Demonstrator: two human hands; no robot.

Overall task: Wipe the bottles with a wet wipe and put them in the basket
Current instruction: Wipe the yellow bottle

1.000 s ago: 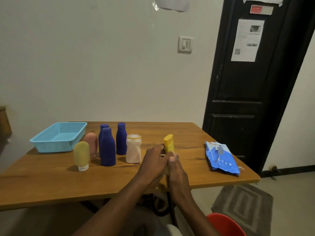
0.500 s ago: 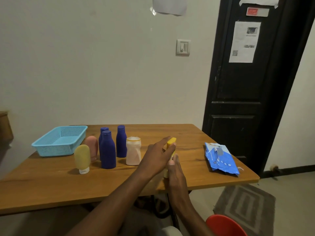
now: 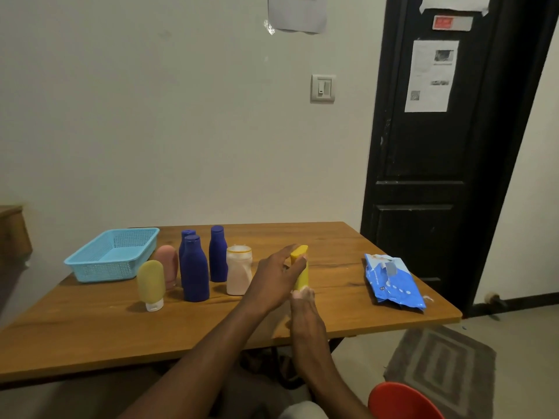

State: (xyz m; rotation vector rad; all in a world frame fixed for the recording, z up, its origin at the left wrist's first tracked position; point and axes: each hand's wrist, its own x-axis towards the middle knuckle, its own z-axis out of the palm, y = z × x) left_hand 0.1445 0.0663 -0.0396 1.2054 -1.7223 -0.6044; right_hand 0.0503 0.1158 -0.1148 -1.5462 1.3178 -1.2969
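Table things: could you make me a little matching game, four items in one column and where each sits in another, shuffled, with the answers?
1. basket
2. bright yellow bottle
3. white bottle
4. wipes pack

A. lying near the right edge of the table
B. held between left hand and right hand
C. at the table's left end
D. standing beside the dark blue bottles

Pairs: 1-C, 2-B, 3-D, 4-A
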